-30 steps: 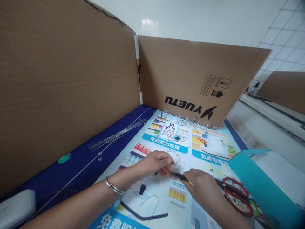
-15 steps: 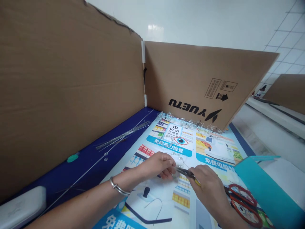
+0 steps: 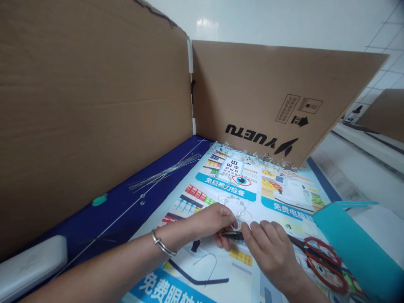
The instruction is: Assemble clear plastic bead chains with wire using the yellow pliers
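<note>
My right hand (image 3: 269, 248) is wrapped round a pair of pliers (image 3: 232, 235); their dark jaws point left and meet the fingers of my left hand. My left hand (image 3: 217, 221), with a silver bangle on the wrist, is closed in a pinch at a thin wire with clear beads (image 3: 241, 213). The beaded wire loops up and away from the fingertips over the printed sheet. What exactly lies between the jaws is hidden by the fingers. A bent piece of thin wire (image 3: 215, 269) lies on the sheet below my hands.
Red-handled scissors (image 3: 328, 280) lie at right beside a turquoise folder (image 3: 356, 248). Straight wires (image 3: 166, 172) rest on the blue cloth at left, near a white case (image 3: 34, 267). Cardboard panels (image 3: 271, 84) stand behind and left, with beaded wire pieces (image 3: 259, 159) along the back.
The pliers have turned in my right hand, so their jaws now lie flatter across my left fingers. Both hands appear slightly lower, and the view has shifted a little.
</note>
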`<state>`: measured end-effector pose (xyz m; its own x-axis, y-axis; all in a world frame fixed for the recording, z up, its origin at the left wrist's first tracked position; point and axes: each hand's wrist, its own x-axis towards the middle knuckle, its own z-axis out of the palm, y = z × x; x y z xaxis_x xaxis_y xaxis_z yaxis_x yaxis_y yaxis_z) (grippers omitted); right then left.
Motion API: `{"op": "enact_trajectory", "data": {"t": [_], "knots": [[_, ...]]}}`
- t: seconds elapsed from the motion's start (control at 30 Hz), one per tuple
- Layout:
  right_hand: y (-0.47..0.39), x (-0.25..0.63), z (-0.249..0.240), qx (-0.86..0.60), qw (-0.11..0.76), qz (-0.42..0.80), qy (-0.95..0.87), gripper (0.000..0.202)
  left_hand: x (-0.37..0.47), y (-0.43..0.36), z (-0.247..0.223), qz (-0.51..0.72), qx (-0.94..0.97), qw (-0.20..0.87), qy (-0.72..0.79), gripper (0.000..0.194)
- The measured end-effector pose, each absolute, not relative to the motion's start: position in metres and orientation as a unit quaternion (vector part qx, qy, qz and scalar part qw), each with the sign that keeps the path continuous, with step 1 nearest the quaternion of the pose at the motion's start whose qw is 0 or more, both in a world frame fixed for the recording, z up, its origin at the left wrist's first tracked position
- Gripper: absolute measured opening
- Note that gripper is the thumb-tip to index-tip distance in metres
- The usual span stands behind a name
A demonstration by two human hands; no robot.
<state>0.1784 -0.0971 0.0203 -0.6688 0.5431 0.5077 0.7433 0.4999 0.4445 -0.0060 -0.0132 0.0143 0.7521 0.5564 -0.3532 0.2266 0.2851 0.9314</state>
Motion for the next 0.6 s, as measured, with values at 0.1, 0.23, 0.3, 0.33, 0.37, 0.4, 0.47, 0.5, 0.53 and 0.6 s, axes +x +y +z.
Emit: {"op": "enact_trajectory", "data": {"t": [0.1,0.23,0.3,0.33,0.37,0.4,0.47,0.5,0.53,0.6], "knots": [[-0.0961,0.177,0.0199,-0.366,0.157,-0.333,-0.855,0.026,-0.0049,-0.0147,0.0127,0.115,0.582,0.734,0.332,0.029],[-0.0955,0.1759,0.0195,-0.363,0.156,-0.332,-0.857,0.026,-0.0032,-0.0156,0.0107,0.117,0.579,0.733,0.336,0.028],[-0.0956,0.1759,0.0189,-0.36,0.158,-0.33,-0.858,0.026,-0.0027,-0.0156,0.01,0.118,0.581,0.733,0.335,0.028],[-0.0956,0.1759,0.0186,-0.36,0.159,-0.328,-0.859,0.027,-0.0026,-0.0156,0.0098,0.119,0.58,0.733,0.335,0.028],[-0.0956,0.176,0.0182,-0.36,0.158,-0.326,-0.86,0.027,-0.0025,-0.0156,0.0097,0.122,0.58,0.733,0.335,0.027],[-0.0956,0.176,0.0179,-0.359,0.157,-0.326,-0.86,0.026,-0.0024,-0.0156,0.0098,0.122,0.579,0.733,0.335,0.027],[-0.0956,0.1761,0.0174,-0.361,0.153,-0.323,-0.861,0.026,-0.0023,-0.0159,0.0099,0.122,0.577,0.734,0.337,0.026],[-0.0956,0.1761,0.0172,-0.362,0.153,-0.321,-0.862,0.026,-0.0022,-0.0162,0.01,0.122,0.575,0.735,0.338,0.026],[-0.0957,0.1761,0.0169,-0.362,0.153,-0.32,-0.862,0.026,-0.0021,-0.0165,0.0101,0.121,0.574,0.736,0.339,0.026],[-0.0957,0.1761,0.0166,-0.364,0.154,-0.316,-0.862,0.026,-0.0017,-0.0172,0.0102,0.122,0.572,0.737,0.34,0.027]]}}
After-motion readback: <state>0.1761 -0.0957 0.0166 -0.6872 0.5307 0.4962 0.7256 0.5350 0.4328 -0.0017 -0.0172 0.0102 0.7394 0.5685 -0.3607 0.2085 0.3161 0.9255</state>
